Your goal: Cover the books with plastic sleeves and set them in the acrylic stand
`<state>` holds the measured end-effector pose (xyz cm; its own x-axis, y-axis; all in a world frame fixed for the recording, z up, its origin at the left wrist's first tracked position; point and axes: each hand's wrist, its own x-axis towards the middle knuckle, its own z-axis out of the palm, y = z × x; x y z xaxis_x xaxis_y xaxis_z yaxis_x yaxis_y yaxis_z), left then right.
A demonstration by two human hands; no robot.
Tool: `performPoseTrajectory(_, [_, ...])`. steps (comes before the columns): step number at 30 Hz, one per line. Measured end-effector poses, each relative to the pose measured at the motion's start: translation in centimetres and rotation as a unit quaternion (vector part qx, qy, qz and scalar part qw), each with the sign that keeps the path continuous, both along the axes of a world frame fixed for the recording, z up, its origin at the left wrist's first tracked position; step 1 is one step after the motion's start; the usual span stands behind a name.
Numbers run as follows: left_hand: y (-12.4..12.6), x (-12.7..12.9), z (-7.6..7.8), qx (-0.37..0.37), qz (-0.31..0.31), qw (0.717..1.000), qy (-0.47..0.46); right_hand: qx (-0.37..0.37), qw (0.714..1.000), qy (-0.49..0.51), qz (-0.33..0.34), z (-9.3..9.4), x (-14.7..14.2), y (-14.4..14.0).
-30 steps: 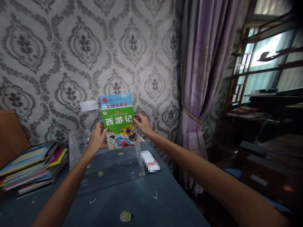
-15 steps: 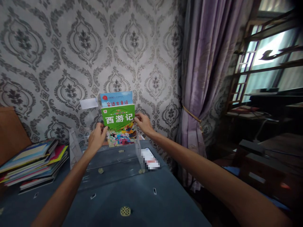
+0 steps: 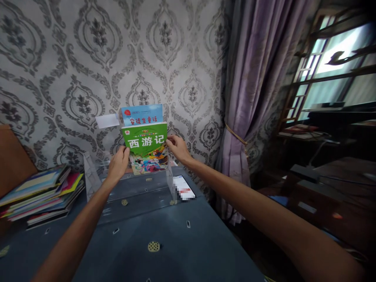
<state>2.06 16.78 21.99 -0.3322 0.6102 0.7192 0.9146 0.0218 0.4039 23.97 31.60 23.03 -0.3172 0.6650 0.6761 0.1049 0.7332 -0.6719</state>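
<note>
A green picture book point(image 3: 147, 147) with large white Chinese characters stands upright between my hands, its cover facing me. My left hand point(image 3: 119, 162) has its fingers closed at the book's left edge, thumb towards me. At the right edge, my right hand point(image 3: 178, 149) pinches the cover near the title with thumb and fingers. Close behind rises a light blue book point(image 3: 141, 114) with red characters, its lower part hidden. Both books are at the back of a clear plastic stand point(image 3: 91, 176), whose see-through side panels flank them; where the green book's bottom edge rests I cannot tell.
A phone point(image 3: 184, 188) lies by the stand's right panel on the dark blue tablecloth point(image 3: 123, 254). Several stacked books point(image 3: 44, 196) lie at left beside a brown board point(image 3: 14, 160). A white label point(image 3: 107, 121) is behind my left hand. Patterned wall and purple curtain point(image 3: 249, 78) stand behind.
The view has shifted slightly, so the books and table sit higher in the picture. Both hands stay at the green book's edges; the book has barely moved relative to the stand.
</note>
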Motion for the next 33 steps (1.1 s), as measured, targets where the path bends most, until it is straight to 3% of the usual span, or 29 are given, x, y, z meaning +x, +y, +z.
performPoseTrajectory(26, [-0.7, -0.2, -1.3, 0.026, -0.057, 0.998, -0.009, -0.029, 0.999, 0.022, 0.009, -1.3, 0.6, -0.6])
performPoseTrajectory(30, [-2.0, -0.5, -2.2, 0.037, -0.031, 0.998, 0.027, -0.052, 0.998, 0.046, 0.012, -2.8, 1.0, -1.7])
performPoseTrajectory(33, [-4.5, -1.8, -3.9, 0.033, 0.004, 0.996, 0.077, -0.082, 0.994, 0.064, 0.025, -5.7, 2.1, -3.3])
